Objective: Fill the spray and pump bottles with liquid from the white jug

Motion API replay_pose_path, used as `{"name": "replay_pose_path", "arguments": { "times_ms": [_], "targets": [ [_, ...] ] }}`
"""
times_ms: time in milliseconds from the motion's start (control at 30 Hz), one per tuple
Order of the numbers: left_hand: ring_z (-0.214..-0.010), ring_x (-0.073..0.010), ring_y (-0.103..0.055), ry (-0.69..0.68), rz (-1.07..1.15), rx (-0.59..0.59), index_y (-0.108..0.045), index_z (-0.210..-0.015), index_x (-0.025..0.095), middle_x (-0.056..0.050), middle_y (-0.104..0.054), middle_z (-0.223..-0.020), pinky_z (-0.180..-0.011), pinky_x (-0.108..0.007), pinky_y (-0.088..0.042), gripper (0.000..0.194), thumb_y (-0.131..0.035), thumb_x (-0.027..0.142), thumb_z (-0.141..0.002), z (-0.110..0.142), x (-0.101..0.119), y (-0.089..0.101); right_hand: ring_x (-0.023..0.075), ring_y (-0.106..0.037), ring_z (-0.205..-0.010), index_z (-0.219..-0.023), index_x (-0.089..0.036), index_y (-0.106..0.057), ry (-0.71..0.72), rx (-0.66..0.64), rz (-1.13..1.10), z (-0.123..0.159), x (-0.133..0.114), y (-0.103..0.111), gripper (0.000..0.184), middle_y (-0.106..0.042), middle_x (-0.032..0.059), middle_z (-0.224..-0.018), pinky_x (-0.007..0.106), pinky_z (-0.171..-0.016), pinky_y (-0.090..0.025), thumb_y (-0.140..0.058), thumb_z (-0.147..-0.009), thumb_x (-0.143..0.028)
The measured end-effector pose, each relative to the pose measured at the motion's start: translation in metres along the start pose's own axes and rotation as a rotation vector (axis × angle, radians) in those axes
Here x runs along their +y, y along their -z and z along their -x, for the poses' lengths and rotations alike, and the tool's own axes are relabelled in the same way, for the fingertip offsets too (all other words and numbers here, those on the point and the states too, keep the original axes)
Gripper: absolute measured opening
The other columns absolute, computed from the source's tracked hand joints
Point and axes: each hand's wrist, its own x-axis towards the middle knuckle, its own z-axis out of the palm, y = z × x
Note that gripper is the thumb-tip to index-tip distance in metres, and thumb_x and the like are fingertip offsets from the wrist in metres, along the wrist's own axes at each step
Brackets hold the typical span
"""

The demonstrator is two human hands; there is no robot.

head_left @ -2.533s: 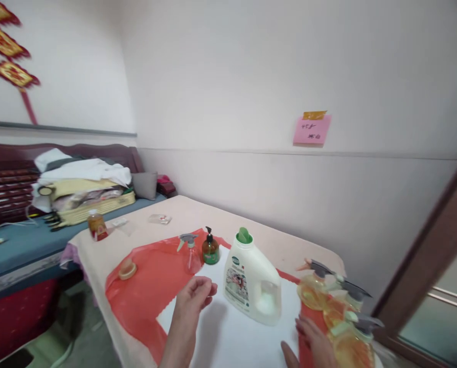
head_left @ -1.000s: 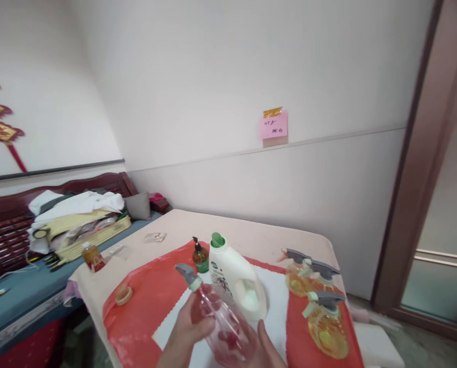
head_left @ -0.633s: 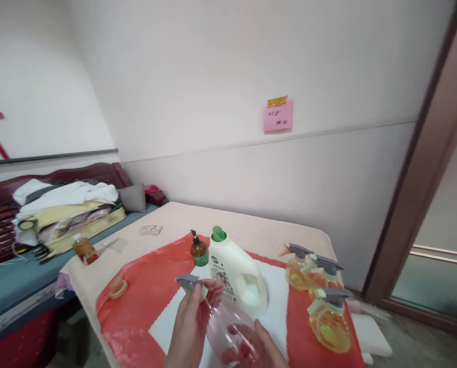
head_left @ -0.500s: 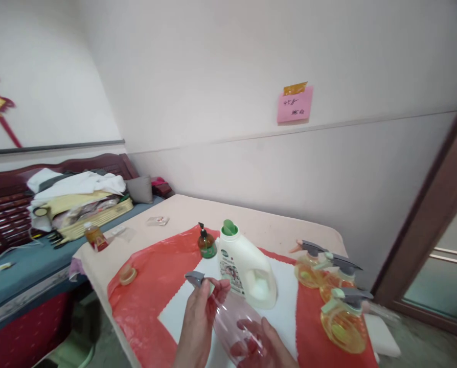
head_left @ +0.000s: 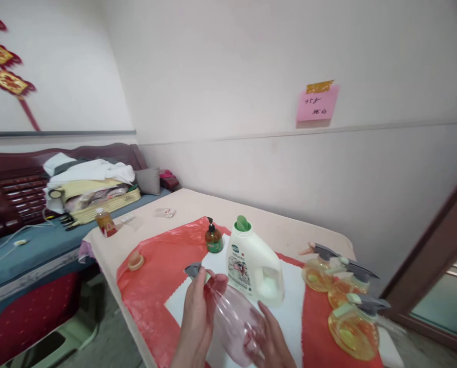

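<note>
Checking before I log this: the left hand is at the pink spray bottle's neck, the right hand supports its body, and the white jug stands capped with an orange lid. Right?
Not quite: the head view shows a green spout, not an orange lid, at the mouth of the white jug. The rest stands.

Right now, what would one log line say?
left hand: holds pink spray bottle near neck | right hand: holds its lower end | white jug: upright | pump bottle: upright

Pump bottle (head_left: 213,238) left of jug (head_left: 253,268)
</note>
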Motion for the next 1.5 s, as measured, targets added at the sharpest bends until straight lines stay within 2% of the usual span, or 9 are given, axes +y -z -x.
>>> {"name": "replay_pose_path", "arguments": {
  "times_ms": [100,200,467,600,700,900,1267,1400,1500],
  "targets": [
    [-0.080,-0.0220,-0.068,0.012,-0.129,-0.159,-0.064,-0.078,0.015,-0.009,-0.071,-0.077,-0.086,-0.037,-0.049,0.034,-0.066,0.049,-0.079,0.005,0.001,0.000,0.0322,-0.063,-0.103,-0.121,-0.026,-0.054,-0.300,-0.203,-0.302,0.010,-0.013,-0.007,0.086,-0.057,0.0151,-0.125,0.050,-0.090,-0.046,-0.055,-0.059,-0.087],
    [-0.084,-0.0233,-0.067,0.025,-0.234,-0.240,-0.064,-0.080,0.016,-0.010,-0.072,-0.083,-0.086,-0.037,-0.047,0.034,-0.061,0.049,-0.083,0.009,0.002,0.000,0.0299,-0.065,-0.094,-0.114,-0.024,-0.059,-0.359,-0.233,-0.226,0.016,-0.022,-0.012,0.082,-0.063,0.0111,-0.108,0.048,-0.087,-0.047,-0.075,-0.050,-0.073],
    [-0.082,-0.0240,-0.067,-0.023,-0.367,-0.159,-0.065,-0.080,0.016,-0.009,-0.072,-0.082,-0.081,-0.036,-0.047,0.038,-0.061,0.054,-0.080,0.012,0.000,-0.001,0.0334,-0.048,-0.123,-0.132,-0.024,-0.047,0.226,-0.145,0.397,0.013,-0.004,-0.003,0.087,-0.049,0.0125,-0.130,0.044,-0.098,-0.044,-0.076,-0.050,-0.020],
    [-0.081,-0.0225,-0.068,-0.063,-0.191,-0.045,-0.062,-0.083,0.016,-0.010,-0.072,-0.080,-0.082,-0.035,-0.048,0.035,-0.063,0.051,-0.079,0.001,0.006,0.001,0.0389,-0.041,-0.129,-0.128,-0.026,-0.053,0.556,0.038,0.807,0.012,0.008,0.006,0.077,-0.045,0.0136,-0.135,0.052,-0.105,-0.037,-0.068,-0.053,-0.015],
    [-0.073,-0.0186,-0.068,-0.152,0.032,0.165,-0.059,-0.077,0.016,-0.007,-0.070,-0.073,-0.078,-0.033,-0.050,0.027,-0.065,0.042,-0.079,-0.014,0.027,0.011,0.0375,-0.042,-0.128,-0.129,-0.025,-0.050,0.644,0.162,0.917,0.016,0.005,0.003,0.073,-0.043,0.0140,-0.136,0.051,-0.104,-0.039,-0.061,-0.058,-0.017],
    [-0.072,-0.0106,-0.064,-0.390,0.186,0.490,-0.054,-0.076,0.019,0.002,-0.062,-0.071,-0.078,-0.025,-0.049,0.023,-0.055,0.041,-0.084,-0.029,0.069,0.039,0.0300,-0.056,-0.109,-0.122,-0.024,-0.044,0.306,0.303,0.781,0.020,-0.009,-0.016,0.063,-0.055,0.0088,-0.120,0.040,-0.089,-0.045,-0.059,-0.061,-0.028],
    [-0.075,-0.0127,-0.065,-0.280,0.228,0.462,-0.056,-0.077,0.018,-0.001,-0.062,-0.076,-0.078,-0.027,-0.051,0.026,-0.061,0.043,-0.080,-0.024,0.063,0.038,0.0363,-0.046,-0.124,-0.125,-0.020,-0.048,0.360,0.154,0.838,-0.001,0.058,-0.027,0.070,-0.056,0.0130,-0.129,0.048,-0.107,-0.033,-0.072,-0.059,-0.027],
    [-0.075,-0.0128,-0.064,-0.254,0.228,0.454,-0.056,-0.076,0.017,-0.002,-0.063,-0.075,-0.075,-0.025,-0.050,0.026,-0.059,0.043,-0.082,-0.024,0.066,0.040,0.0375,-0.043,-0.128,-0.132,-0.019,-0.044,0.363,0.157,0.849,0.001,0.063,-0.025,0.082,-0.053,0.0146,-0.135,0.049,-0.109,-0.031,-0.075,-0.057,-0.023],
    [-0.074,-0.0132,-0.064,-0.239,0.231,0.456,-0.055,-0.074,0.018,-0.002,-0.063,-0.074,-0.074,-0.025,-0.050,0.026,-0.058,0.043,-0.082,-0.025,0.068,0.041,0.0328,-0.038,-0.135,-0.135,-0.021,-0.040,0.374,0.210,0.729,0.011,0.056,-0.024,0.074,-0.045,0.0134,-0.144,0.046,-0.113,-0.027,-0.070,-0.071,-0.042]
  ]
}}
